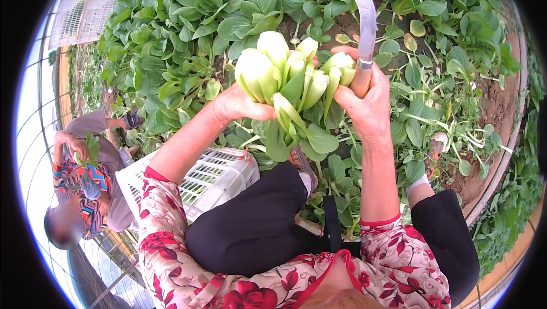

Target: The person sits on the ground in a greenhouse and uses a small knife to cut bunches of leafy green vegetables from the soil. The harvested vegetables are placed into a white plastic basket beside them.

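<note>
My left hand (pixel 250 106) is closed around a bunch of bok choy heads (pixel 260 72), their pale stem bases up and their leaves hanging below. In my right hand (pixel 369 108) is the wooden handle of a curved harvesting knife (pixel 364 22), its blade upright and pointing away from me. That same hand also holds a smaller bok choy head (pixel 340 66) between thumb and fingers, against the left bunch. Some fingers of both hands are hidden behind the vegetables.
Dense bok choy plants (pixel 256 1) grow ahead. A white plastic crate (pixel 209 181) stands by my left leg. Cut leaves and stems (pixel 440 125) litter the soil at right. Another person (pixel 92 172) crouches at left, holding greens. A second white crate (pixel 81 16) lies far left.
</note>
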Available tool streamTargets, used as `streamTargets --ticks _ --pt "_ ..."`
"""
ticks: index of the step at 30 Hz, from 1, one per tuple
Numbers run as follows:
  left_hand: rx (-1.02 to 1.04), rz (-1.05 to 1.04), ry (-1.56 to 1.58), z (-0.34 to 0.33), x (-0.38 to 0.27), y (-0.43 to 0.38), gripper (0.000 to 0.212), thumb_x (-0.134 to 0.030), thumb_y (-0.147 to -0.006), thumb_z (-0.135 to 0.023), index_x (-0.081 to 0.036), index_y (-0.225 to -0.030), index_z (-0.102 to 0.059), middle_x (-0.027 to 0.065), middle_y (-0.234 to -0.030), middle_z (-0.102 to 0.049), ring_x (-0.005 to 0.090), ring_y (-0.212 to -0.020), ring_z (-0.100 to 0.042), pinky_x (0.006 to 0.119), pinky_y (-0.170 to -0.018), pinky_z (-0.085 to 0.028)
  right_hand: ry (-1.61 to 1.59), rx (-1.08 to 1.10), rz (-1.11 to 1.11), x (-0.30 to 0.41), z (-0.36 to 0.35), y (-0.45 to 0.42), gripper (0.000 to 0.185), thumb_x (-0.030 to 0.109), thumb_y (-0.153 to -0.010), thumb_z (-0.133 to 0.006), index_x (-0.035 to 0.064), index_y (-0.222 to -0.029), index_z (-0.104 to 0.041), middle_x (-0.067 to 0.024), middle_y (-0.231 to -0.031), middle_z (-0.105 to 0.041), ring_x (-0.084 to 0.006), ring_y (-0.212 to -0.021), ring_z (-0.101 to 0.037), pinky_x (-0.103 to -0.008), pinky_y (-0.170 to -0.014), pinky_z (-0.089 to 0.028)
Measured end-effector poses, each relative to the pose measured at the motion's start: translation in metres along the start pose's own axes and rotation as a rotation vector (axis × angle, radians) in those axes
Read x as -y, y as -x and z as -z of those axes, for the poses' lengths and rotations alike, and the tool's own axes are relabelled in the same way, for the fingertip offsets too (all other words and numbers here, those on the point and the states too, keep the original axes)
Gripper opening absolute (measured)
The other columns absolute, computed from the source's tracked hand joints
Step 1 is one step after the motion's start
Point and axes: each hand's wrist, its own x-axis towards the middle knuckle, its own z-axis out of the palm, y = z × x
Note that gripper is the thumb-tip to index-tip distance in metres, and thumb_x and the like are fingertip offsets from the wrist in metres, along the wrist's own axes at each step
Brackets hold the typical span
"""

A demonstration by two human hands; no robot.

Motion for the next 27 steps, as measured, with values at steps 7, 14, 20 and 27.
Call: streamTargets --ticks 7,14,20,27 --pt "-0.098 -0.093 0.001 -0.042 0.019 -0.008 0.091 -0.009 -0.074 -0.07 -0.012 -0.149 -0.019 0.0052 -0.142 -0.039 0.0163 -0.129 -0.038 0.032 -0.108 -0.031 -0.325 0.147 -0.019 -0.014 -0.006 -0.002 0.046 -0.002 -0.08 -0.053 -0.0011 -0.125 -0.048 -0.0083 -0.111 -0.061 -0.0136 -0.098 -0.059 -0.0293 -0.089 -0.048" --pt "-0.135 0.175 -1.595 0.022 -0.033 -0.032 0.07 -0.022 -0.064 -0.073 -0.003 -0.127 -0.051 0.0213 -0.135 -0.045 0.0325 -0.096 -0.063 0.041 -0.087 -0.049 0.655 0.127 -0.21 -0.071 0.025 -0.057 0.046 0.025 -0.086 -0.062 -0.0039 -0.118 -0.046 -0.0196 -0.085 -0.063 -0.0332 -0.086 -0.064 -0.0428 -0.078 -0.048" --pt "0.149 0.778 -1.97 0.079 -0.023 -0.065 0.063 -0.014 -0.061 -0.064 -0.007 -0.123 -0.058 0.0266 -0.147 -0.027 0.0347 -0.093 -0.066 0.039 -0.082 -0.052 0.765 0.246 -0.128 -0.129 -0.017 -0.104 0.032 0.025 -0.091 -0.05 -0.004 -0.105 -0.046 -0.0297 -0.091 -0.062 -0.0469 -0.089 -0.059 -0.0525 -0.081 -0.044" --pt "0.0 0.822 -1.98 0.115 -0.004 -0.03 0.069 -0.015 -0.062 -0.063 -0.008 -0.129 -0.054 0.0237 -0.148 -0.028 0.0323 -0.098 -0.065 0.042 -0.087 -0.05 0.813 0.25 -0.268 -0.161 -0.046 -0.139 0.036 0.03 -0.096 -0.043 -0.0022 -0.112 -0.044 -0.0305 -0.098 -0.061 -0.0478 -0.095 -0.058 -0.0515 -0.083 -0.045"
